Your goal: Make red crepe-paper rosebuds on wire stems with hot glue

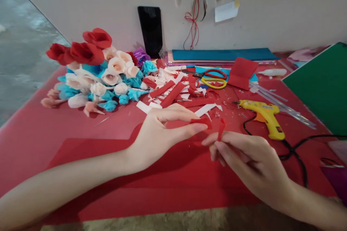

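Thumb and fingers of the left hand (159,133) close in a pinch on a small red paper piece (202,122). Opposite it, the right hand (252,162) holds a thin red roll (221,129) upright between thumb and forefinger, its other fingers loosely curled beneath. The two red pieces are near each other, with a narrow gap between them, above the red table (24,115). A flat red sheet (89,148) lies under the left forearm.

Just beyond the hands spreads a heap of red and white scraps (172,94), with scissors (201,75) lying at its far edge, one handle red and the other yellow. Beside them is a folded red square (242,73). Near the right hand, a yellow glue gun (267,113) rests on its side, nozzle toward the scraps; its black cable (303,168) bends around behind the wrist. Clear sticks (287,110) lie past it, then a green board (322,90) at the right edge.

To the left, paper flowers (116,65) in white, blue, pink and red are piled together. Behind, a dark phone (151,30) leans on the pale wall (94,0), near a long blue stack (222,55). Above this hangs a red cord (193,21), tied in a bow, beside a taped white note (226,12).
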{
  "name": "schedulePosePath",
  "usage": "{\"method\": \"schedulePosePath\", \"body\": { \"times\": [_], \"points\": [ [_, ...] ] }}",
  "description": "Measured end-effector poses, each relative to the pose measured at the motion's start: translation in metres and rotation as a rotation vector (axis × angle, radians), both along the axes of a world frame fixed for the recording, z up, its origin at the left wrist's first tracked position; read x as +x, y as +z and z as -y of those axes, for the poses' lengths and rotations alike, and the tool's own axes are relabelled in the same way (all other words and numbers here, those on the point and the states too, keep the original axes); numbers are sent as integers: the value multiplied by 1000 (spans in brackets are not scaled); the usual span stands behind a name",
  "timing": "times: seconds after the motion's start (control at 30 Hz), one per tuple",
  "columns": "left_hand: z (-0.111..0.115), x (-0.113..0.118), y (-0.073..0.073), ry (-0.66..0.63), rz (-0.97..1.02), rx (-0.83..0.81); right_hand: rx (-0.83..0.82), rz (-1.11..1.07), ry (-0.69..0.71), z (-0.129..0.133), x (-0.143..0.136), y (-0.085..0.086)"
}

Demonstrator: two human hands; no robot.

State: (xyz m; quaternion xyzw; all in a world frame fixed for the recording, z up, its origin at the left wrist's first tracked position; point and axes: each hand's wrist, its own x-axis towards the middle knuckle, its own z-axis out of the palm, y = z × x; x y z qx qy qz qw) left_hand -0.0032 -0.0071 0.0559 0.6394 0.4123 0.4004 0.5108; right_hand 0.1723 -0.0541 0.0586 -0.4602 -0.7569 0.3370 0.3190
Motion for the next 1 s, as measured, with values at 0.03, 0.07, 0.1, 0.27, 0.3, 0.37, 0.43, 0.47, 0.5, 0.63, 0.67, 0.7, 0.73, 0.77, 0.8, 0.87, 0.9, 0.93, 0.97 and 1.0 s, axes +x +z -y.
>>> {"method": "schedulePosePath", "body": {
  "times": [0.03,0.07,0.1,0.27,0.3,0.37,0.43,0.47,0.5,0.63,0.67,0.7,0.73,0.77,0.8,0.87,0.9,0.93,0.97,1.0],
  "points": [
    [2,0,1,-23,9,8,14,11,5,1,0,-1],
    [3,0,2,-40,17,25,33,19,11,2,0,-1],
    [5,1,2,-57,20,43,52,24,18,2,-1,-2],
    [10,0,5,-126,30,77,84,55,40,5,1,-6],
    [10,0,6,-130,29,67,82,62,38,5,1,-6],
    [12,0,8,-134,29,43,89,66,30,6,1,-5],
    [13,-1,10,-132,30,19,107,57,20,5,1,-3],
    [13,-1,11,-129,31,13,114,53,14,5,0,-3],
    [13,-1,11,-129,31,10,119,52,10,5,0,-3],
    [15,-1,9,-138,48,5,142,56,-10,4,-1,-3],
    [16,-1,9,-138,55,5,149,58,-14,4,-1,-3],
    [16,-1,8,-137,63,8,159,58,-17,5,-1,-3],
    [16,0,7,-133,69,11,166,60,-20,5,-1,-3],
    [17,0,7,-131,73,13,173,62,-22,6,0,-3],
    [17,0,6,-129,74,12,180,64,-27,6,0,-3],
    [17,1,5,-126,75,14,198,67,-37,6,0,-3],
    [17,1,5,-125,72,14,206,69,-42,6,0,-4],
    [17,1,5,-125,68,16,209,73,-50,5,0,-4],
    [16,1,5,-123,65,19,210,76,-54,4,-1,-4],
    [16,1,5,-120,62,21,208,79,-54,4,-1,-4]
  ]
}}
